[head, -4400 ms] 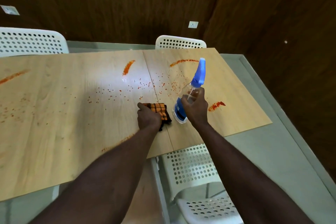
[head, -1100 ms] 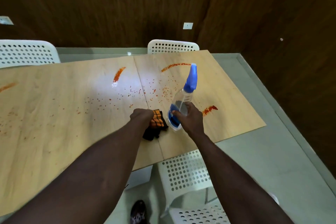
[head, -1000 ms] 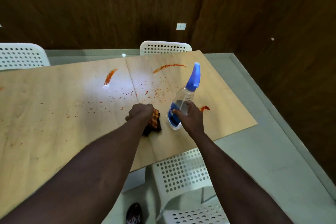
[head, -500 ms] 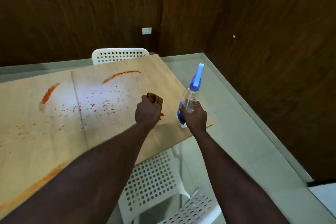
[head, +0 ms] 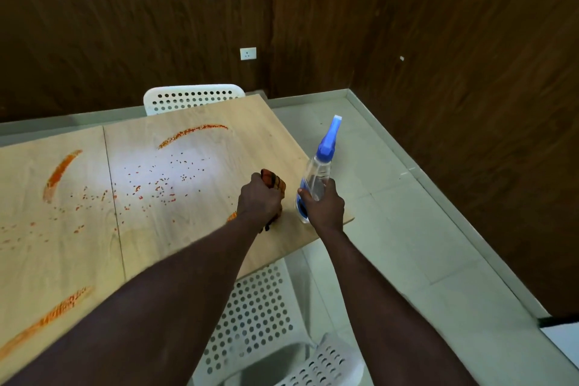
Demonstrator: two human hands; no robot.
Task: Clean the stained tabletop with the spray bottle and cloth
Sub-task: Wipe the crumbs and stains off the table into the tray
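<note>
My left hand (head: 258, 202) is closed in a fist round the cloth (head: 275, 182), an orange and black checked rag. It is bunched up so that only a fold shows past my knuckles at twelve o'clock. The fist presses it down on the table (head: 200, 238), near the right-hand end of the wood. A small orange smear (head: 232, 215) peeks out just at eight o'clock of that hand.

My right hand (head: 324, 208) is wrapped round the lower body of the spray bottle (head: 318, 174), at three o'clock of the cloth and just beside it. The bottle is clear with a blue head and leans a little, with its nozzle pointing up toward one o'clock. Its base is at the table's right corner; I cannot tell whether it rests on the wood or hangs just above it.

From the cloth, a field of red specks (head: 156, 189) spreads out at nine o'clock. A curved streak (head: 192, 134) lies at eleven o'clock. A broad streak (head: 61, 171) lies farther off at nine to ten, past the seam in the tabletop. A long smear (head: 47, 320) runs at seven o'clock near the front edge.

A white chair (head: 192, 97) stands at the far side, at twelve o'clock. A second chair (head: 257, 316) sits under the near edge at six o'clock, between my forearms.
</note>
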